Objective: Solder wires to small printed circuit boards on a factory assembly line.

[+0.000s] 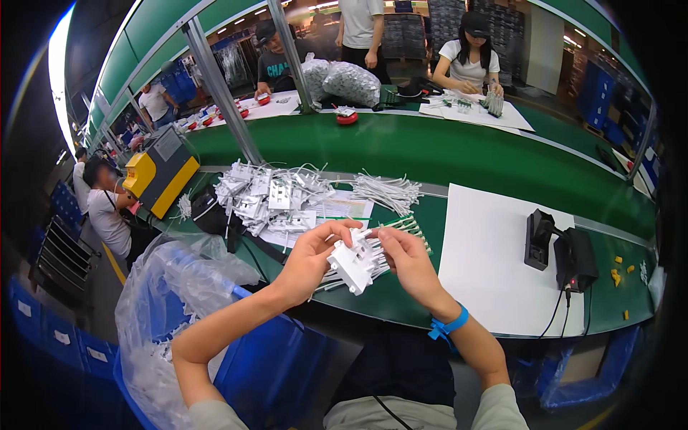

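My left hand (309,259) is closed around a white plastic housing (351,268) with cut-outs, held tilted over the near edge of the bench. At the housing's upper edge, my right hand (410,264) pinches with thumb and forefinger. What lies between those fingertips is too small to make out. Just behind and below the hands is a bundle of white cables (331,279) with green parts at their far ends. Past my left hand is a heap of similar white housings with cables (269,192). More loose white cables (387,190) lie in a pile farther back.
A white sheet (469,287) covers the bench at right, with a black stand (537,240) and a black box (575,258) on it. Yellow pieces (615,278) lie beyond. A plastic-lined blue bin (269,365) stands lower left. Co-workers sit across the green conveyor (401,147).
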A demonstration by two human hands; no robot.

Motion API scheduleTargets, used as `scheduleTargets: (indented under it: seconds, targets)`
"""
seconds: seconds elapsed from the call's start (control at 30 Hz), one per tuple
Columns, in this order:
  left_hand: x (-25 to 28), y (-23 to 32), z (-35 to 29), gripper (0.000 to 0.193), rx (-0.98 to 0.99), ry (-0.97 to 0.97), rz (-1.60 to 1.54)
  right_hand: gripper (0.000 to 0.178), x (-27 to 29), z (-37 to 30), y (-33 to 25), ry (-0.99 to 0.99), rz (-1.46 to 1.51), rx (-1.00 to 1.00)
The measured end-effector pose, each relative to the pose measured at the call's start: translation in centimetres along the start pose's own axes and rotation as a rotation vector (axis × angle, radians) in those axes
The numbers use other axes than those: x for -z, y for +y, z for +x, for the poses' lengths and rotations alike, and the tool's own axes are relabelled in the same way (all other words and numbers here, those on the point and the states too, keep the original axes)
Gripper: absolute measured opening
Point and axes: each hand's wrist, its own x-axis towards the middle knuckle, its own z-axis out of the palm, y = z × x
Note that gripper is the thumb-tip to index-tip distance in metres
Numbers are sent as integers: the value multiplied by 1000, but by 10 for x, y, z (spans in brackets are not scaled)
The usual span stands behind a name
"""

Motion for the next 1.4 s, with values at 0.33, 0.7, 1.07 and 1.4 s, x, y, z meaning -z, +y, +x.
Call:
scheduleTargets:
  seconds: [0.33, 0.7, 1.07, 1.4]
  targets:
    - [18, -23, -4, 14, 156, 43, -64, 32, 1, 12, 25, -44, -322, -50]
    - [12, -23, -7, 54, 117, 185, -290, 34, -30, 28, 35, 149, -521, -10]
    - [31, -16, -6, 53, 208, 410, -433, 25, -33, 17, 11, 162, -753, 390]
    - [26, -10, -6, 41, 110, 336, -357, 29, -39, 21, 19, 139, -599, 396]
